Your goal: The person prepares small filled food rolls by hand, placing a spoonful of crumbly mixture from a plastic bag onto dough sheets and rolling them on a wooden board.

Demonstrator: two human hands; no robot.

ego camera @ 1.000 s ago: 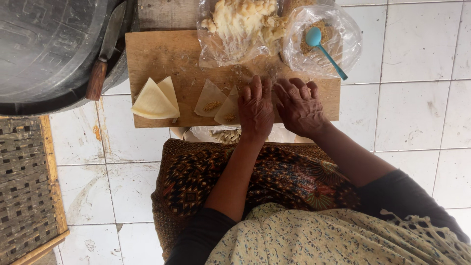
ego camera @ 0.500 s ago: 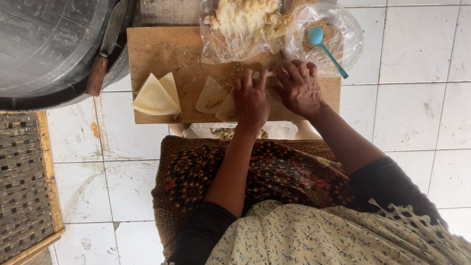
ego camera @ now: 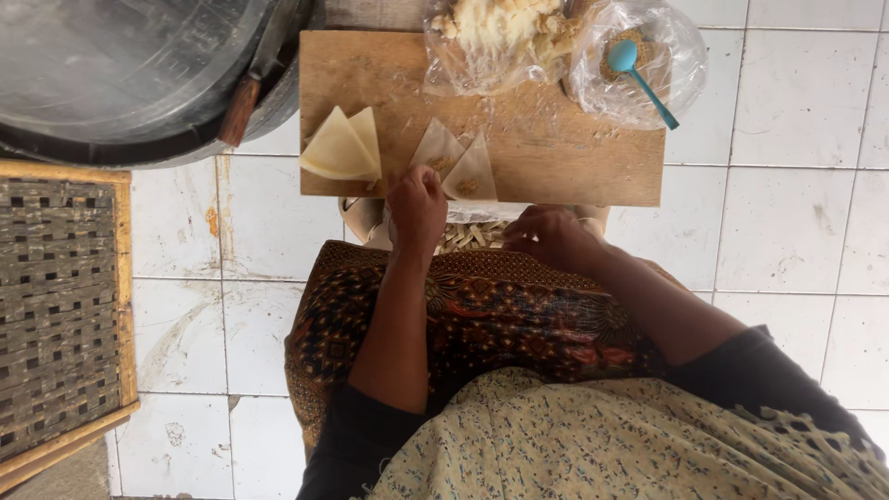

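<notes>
While the left hand [ego camera: 417, 206] rests curled, gripping nothing I can see, beside the folded wrapper triangles [ego camera: 456, 159] on the wooden board [ego camera: 574, 157], the right hand [ego camera: 553, 236], fingers loosely bent, should gather little filling and keep edges aligned.

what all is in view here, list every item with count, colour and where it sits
wooden board: one, brown, on the floor ahead of the knees
stack of triangular wrappers: one, pale yellow, board's left end
filled triangular wrappers: two, pale, middle of the board's near edge
bag of crumbly filling: one, clear with whitish contents, board's far edge
bag with spoon: one, clear, blue spoon inside, board's far right corner
metal pan: one, grey, top left
woven tray: one, brown, left
floor tiles: white
left hand: by the filled wrappers
right hand: below the board's near edge
</notes>
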